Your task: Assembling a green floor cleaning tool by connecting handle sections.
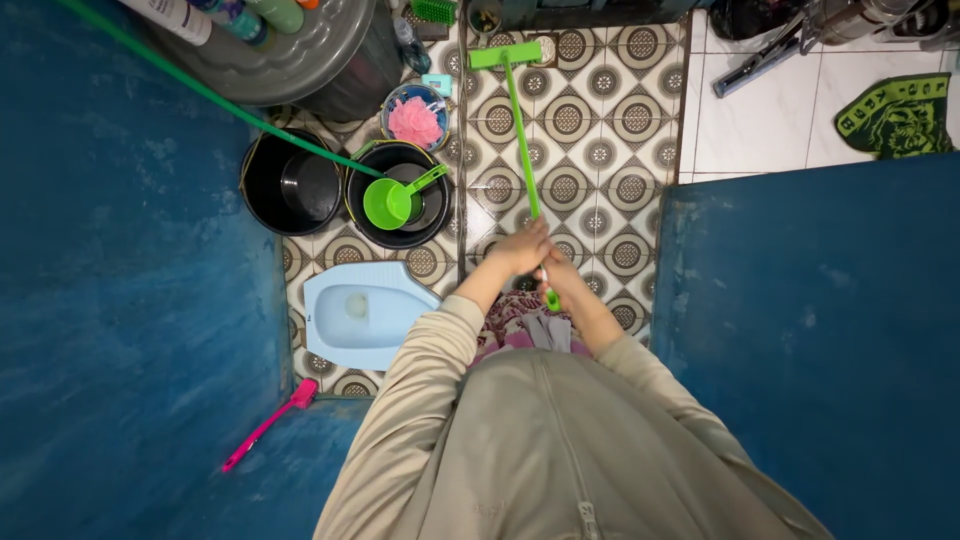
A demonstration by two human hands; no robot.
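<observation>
Head view: both hands wrap the near end of a green long-handled floor brush (pixel 521 130), the left hand (pixel 522 249) higher, the right hand (pixel 556 272) just below, each grip closed on the shaft. It looks light and stiff, best held near the handle's end. Its head rests on the patterned tile floor (pixel 600 150) ahead, beside the black buckets (pixel 295 185).

Beige zip-front jacket with long sleeves, bare hands (pixel 535 262).
</observation>
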